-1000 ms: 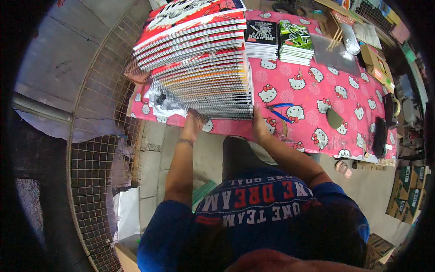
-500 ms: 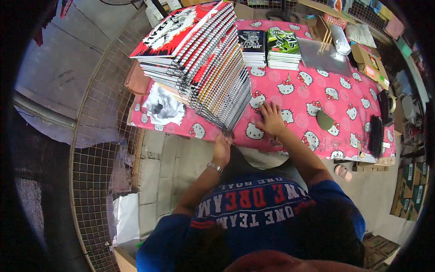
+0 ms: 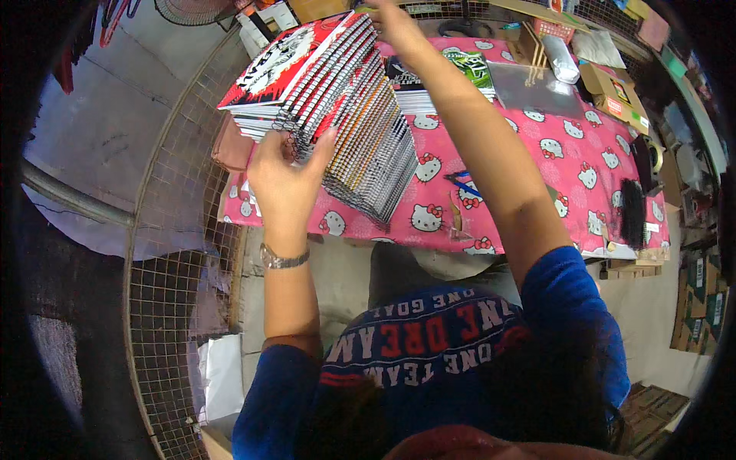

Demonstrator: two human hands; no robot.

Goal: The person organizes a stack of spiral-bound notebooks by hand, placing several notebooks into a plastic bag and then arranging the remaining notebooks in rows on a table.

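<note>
A tall stack of spiral-bound notebooks [image 3: 360, 146] leans on the pink patterned table; the top one has a red, black and white cover [image 3: 287, 61]. My left hand [image 3: 287, 176] is at the near left corner of the stack, thumb and fingers apart, touching the wire spines of the upper notebooks. Over the far right top corner reaches my right hand [image 3: 395, 29], close against the upper notebooks; its fingertips are partly hidden and near the picture's edge. My right forearm covers part of two lower piles, a black-covered one [image 3: 406, 80] and a green-covered one [image 3: 471, 69].
A blue-handled tool [image 3: 462, 184] lies right of the stack. Farther right are a clear plastic sheet [image 3: 537, 88], an opened cardboard box [image 3: 613, 96] and a bundle of black wire coils [image 3: 633, 215]. A wire mesh fence [image 3: 165, 307] runs along the left.
My left hand has risen from the bottom of the stack to its upper spines. My right hand has gone from the tabletop to the far top corner. The blue-handled tool now shows.
</note>
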